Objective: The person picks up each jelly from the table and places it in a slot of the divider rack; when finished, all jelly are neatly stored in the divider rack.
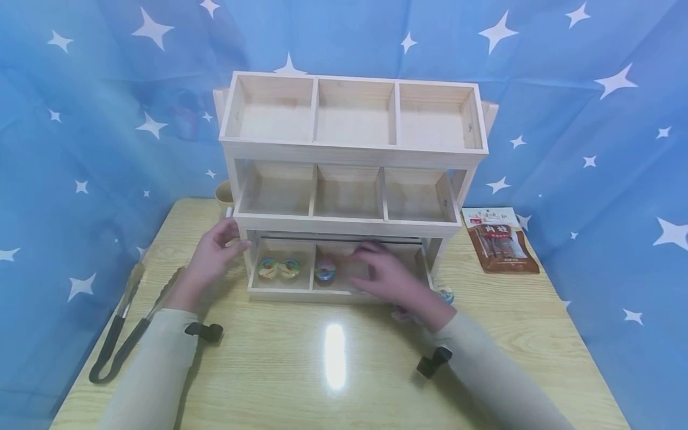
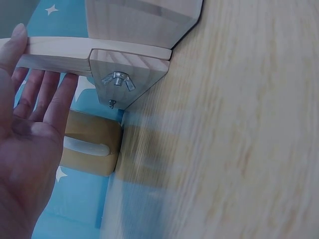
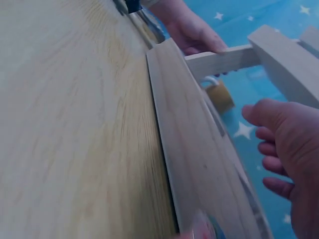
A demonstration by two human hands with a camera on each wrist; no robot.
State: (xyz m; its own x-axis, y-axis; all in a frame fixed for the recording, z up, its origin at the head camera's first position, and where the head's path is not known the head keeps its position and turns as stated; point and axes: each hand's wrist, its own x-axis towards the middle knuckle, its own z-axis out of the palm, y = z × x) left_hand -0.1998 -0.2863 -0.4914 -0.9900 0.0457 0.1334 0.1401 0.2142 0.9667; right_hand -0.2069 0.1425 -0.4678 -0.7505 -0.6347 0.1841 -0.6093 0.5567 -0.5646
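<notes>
A three-tier wooden rack (image 1: pixel 344 226) has three compartments per tier. My left hand (image 1: pixel 215 254) grips its left upright; in the left wrist view the thumb and fingers of the hand (image 2: pixel 30 134) lie on opposite sides of the wooden post (image 2: pixel 60 54). Over the bottom tier's middle and right compartments is my right hand (image 1: pixel 384 272), blurred, its fingers loosely bent; the right wrist view shows nothing in this hand (image 3: pixel 294 149). Two small round colourful packs (image 1: pixel 278 269) lie in the bottom left compartment, and another pack (image 1: pixel 325 270) in the middle one.
More colourful packs (image 1: pixel 445 293) lie by the rack's lower right corner, partly behind my right forearm. Black-handled tongs (image 1: pixel 129 334) rest at the left. A brown packet (image 1: pixel 502 242) lies at the right, and a tan cup (image 1: pixel 224 194) stands behind the rack's left side.
</notes>
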